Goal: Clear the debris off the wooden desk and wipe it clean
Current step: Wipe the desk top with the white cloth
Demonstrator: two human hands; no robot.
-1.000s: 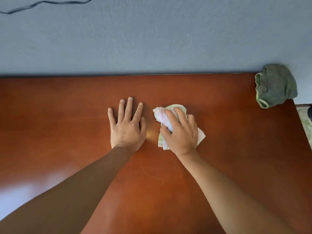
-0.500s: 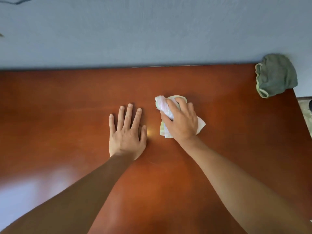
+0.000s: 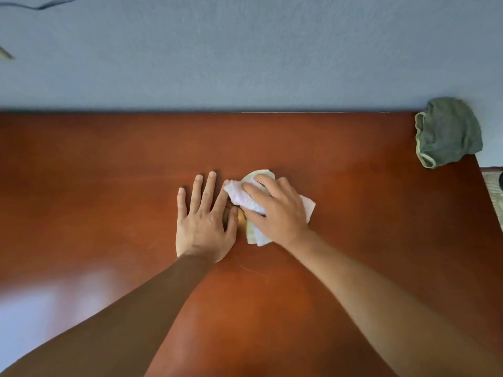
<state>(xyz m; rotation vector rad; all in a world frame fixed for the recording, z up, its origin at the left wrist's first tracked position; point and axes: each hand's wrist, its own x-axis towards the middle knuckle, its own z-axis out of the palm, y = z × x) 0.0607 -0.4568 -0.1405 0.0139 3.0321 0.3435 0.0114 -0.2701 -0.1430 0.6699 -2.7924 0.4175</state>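
A bunched white cloth (image 3: 307, 204) with pale green and pink tints lies near the middle of the reddish-brown wooden desk (image 3: 109, 172). My right hand (image 3: 275, 210) covers it, fingers curled over the cloth and pressing it down on the wood. My left hand (image 3: 205, 219) lies flat beside it on the left, fingers straight and spread, thumb close to the cloth. A faint thin scratch or hair (image 3: 249, 269) shows on the wood just below the hands.
A crumpled grey-green rag (image 3: 446, 131) sits on the desk's far right corner against the blue-grey wall (image 3: 245, 50). The desk's right edge (image 3: 487, 191) drops off beside a patterned surface. A glare patch lies at the lower left.
My right hand has slid the cloth a little to the left, up against my left hand. The left hand stays flat in place.
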